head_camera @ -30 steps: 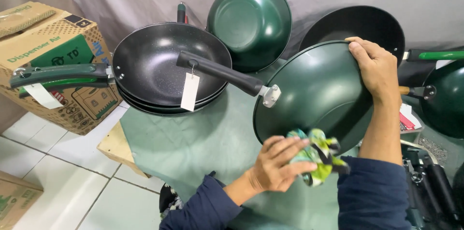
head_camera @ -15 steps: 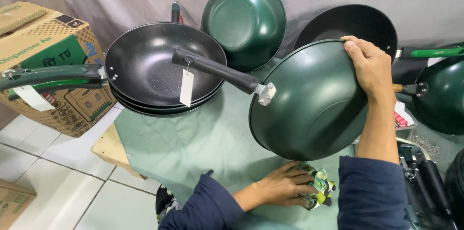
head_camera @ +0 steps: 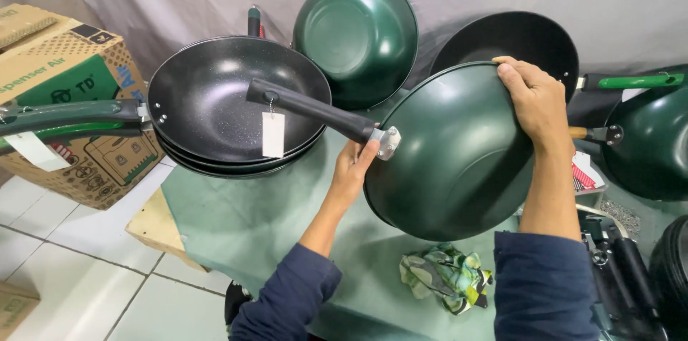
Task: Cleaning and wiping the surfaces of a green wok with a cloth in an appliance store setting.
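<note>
Both hands grip green wok (head_camera: pixel 459 162): left hand (head_camera: pixel 352 169) near handle, right hand (head_camera: pixel 534 101) on rim.

Both hands (head_camera: pixel 534 97) raised, fingers curled.

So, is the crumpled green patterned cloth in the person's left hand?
No, the crumpled green patterned cloth lies on the table, while the left hand grips the dark green wok near its handle.

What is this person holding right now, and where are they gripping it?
A green wok, bottom facing the camera. The left hand grips near the handle's base; the right hand holds the top rim.
</note>
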